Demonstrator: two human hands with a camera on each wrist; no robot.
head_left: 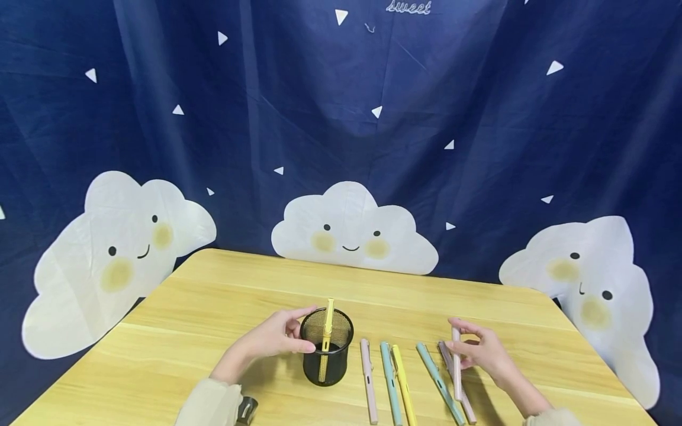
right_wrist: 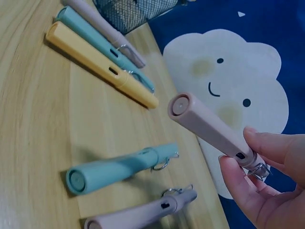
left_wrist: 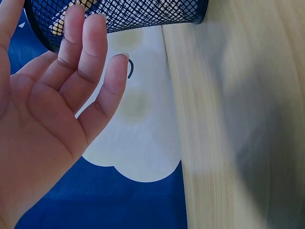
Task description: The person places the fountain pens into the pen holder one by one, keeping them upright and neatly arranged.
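A black mesh pen holder [head_left: 327, 367] stands on the table with one yellow pen [head_left: 328, 325] upright inside it. My left hand [head_left: 277, 334] holds the holder at its rim, thumb on the near side and index finger round the far side. In the left wrist view, the other fingers [left_wrist: 95, 52] are loosely bent below the mesh. My right hand [head_left: 482, 349] pinches a light pink pen [right_wrist: 209, 124] near its clip end, between thumb and fingers. That pen is raised above a mauve pen [head_left: 466, 399] and a teal pen [head_left: 439, 381] lying on the table.
Between the holder and the right hand lie another pink pen [head_left: 367, 381], a second teal pen [head_left: 391, 384] and a yellow pen [head_left: 403, 387], side by side. The wooden table [head_left: 240, 284] ends at a dark blue cloth [head_left: 319, 77] with printed clouds.
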